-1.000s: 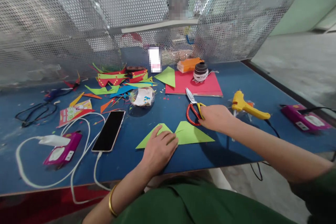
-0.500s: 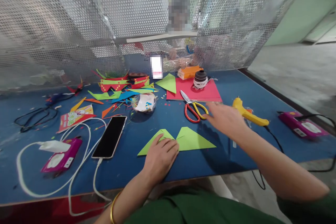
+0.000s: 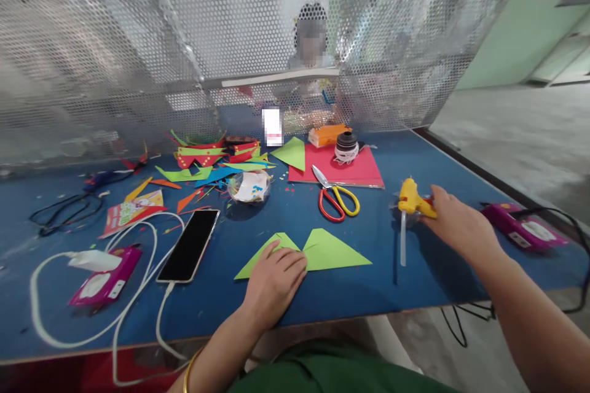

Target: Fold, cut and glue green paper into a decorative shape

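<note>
My left hand (image 3: 277,279) lies flat across the middle of a green folded paper (image 3: 335,252), with its fingers over the notch between two peaks. My right hand (image 3: 454,221) is wrapped round the handle of a yellow hot glue gun (image 3: 409,196) at the right. A clear glue stick (image 3: 403,239) juts from the gun toward me. Scissors (image 3: 338,199) with one red and one yellow handle lie open between the green paper and a red sheet (image 3: 313,169).
A phone (image 3: 190,245) on a white cable and a purple pack (image 3: 106,276) are at left. Paper scraps surround a small bowl (image 3: 249,189). A black spool (image 3: 346,142) stands on the red sheet. Another purple pack (image 3: 525,227) sits at right. A perforated screen (image 3: 258,18) stands behind, with a person beyond.
My right hand has moved right, from beside the scissors to the glue gun, and taken hold of it. The gun has turned, so its glue stick shows. My left hand stays on the green paper.
</note>
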Tool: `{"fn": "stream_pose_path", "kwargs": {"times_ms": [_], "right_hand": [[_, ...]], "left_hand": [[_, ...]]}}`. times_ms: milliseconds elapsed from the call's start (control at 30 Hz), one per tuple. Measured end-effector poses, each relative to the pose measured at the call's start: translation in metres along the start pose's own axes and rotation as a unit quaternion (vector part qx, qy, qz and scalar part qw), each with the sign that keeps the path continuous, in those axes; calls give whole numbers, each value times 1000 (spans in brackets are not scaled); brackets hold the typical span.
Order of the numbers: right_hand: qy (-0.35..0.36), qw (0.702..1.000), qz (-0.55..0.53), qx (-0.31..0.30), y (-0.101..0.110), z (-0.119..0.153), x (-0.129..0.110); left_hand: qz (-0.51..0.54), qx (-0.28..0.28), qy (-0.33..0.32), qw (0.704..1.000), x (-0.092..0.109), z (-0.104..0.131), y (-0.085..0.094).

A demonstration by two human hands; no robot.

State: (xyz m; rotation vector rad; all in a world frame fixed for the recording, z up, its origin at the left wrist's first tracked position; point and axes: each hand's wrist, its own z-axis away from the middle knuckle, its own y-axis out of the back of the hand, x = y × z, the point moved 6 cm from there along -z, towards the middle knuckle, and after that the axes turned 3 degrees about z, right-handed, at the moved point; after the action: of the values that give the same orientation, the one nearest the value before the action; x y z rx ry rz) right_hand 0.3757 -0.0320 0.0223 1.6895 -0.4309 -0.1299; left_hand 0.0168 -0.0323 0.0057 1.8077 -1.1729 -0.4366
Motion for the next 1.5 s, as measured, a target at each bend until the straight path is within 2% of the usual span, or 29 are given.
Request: {"fn": "stream_pose_path", "kwargs": {"times_ms": [167,300,433,533,633,767,833,900,933,967,1000,1033,1100,1200,1333,1433,1500], "right_hand": [[-13,1000,-5,20,-18,-10,6],[-3,999,9,39,-25,-4,16],[-35,998,37,42,-20,16,30],[-52,998,9,31,-12,26,31],[-56,997,-17,50,-5,28,30],[-71,996,-33,38,-7,24,36],[-65,995,-31,72,6,30,32],[-47,985,-33,160,33,46,13],[-43,974,-46,217,48,58,0],[-14,966,-73,247,60,70,-19],[33,963,-106,245,67,80,-43],[114,946,-136,273,75,92,-71],[271,914,-189,235,73,107,-125],[370,891,-189,184,51,112,-175],[422,877,-156,169,29,105,-195],[447,861,-165,180,30,107,-201],[440,858,-195,177,31,107,-203]], "left_hand": [[7,-8,16,1000,-2,3,-1],[10,0,15,1000,-3,4,-1],[8,2,12,1000,-3,3,-2],[7,4,10,1000,-3,3,-3],[-3,1,9,1000,-3,4,-5],[-20,-5,11,1000,-3,5,-7],[-25,-10,12,1000,-3,5,-8],[-29,-15,7,999,-2,4,-9],[-32,-17,4,999,-1,3,-9],[-37,-22,-2,999,0,3,-10],[-43,-22,-7,999,0,2,-11],[-51,-25,-13,998,1,2,-11],[-61,-28,-34,997,4,2,-12],[-70,-29,-55,996,7,3,-12],[-83,-44,-74,993,10,6,-13],[-77,-41,-76,993,11,7,-12],[-73,-42,-66,994,11,6,-11]]}}
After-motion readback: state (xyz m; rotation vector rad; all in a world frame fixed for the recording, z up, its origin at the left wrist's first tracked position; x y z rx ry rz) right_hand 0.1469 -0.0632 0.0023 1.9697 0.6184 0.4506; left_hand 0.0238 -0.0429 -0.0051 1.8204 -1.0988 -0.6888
